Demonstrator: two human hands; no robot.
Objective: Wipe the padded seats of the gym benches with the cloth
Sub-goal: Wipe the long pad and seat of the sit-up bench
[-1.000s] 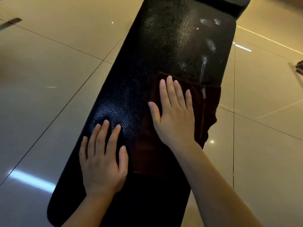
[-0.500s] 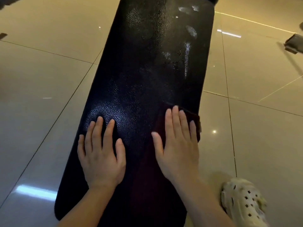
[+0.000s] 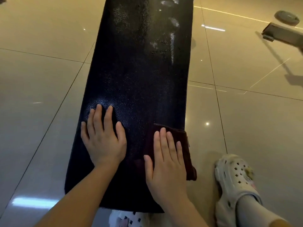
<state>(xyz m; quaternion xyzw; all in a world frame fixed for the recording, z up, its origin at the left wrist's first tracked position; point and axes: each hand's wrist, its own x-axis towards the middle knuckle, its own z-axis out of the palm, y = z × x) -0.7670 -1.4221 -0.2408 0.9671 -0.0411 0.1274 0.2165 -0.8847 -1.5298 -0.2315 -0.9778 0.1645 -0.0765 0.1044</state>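
Note:
A long black padded bench seat [image 3: 139, 76] runs away from me down the middle of the view. Whitish smears show on its far right part. My left hand [image 3: 103, 138] lies flat on the near left of the pad, fingers straight. My right hand [image 3: 165, 163] presses flat on a dark maroon cloth [image 3: 186, 145] at the seat's near right edge. Part of the cloth hangs over that edge.
Glossy beige floor tiles [image 3: 41, 79] surround the bench. A pale clog on my foot [image 3: 234, 181] stands just right of the seat; another shoe [image 3: 129, 218] peeks out below its near end. A grey metal frame part [image 3: 282, 35] lies at the upper right.
My right hand has drawn the cloth toward me along the seat's right side, from the middle to the near end. The left hand stayed pressed in place. The view tilted down.

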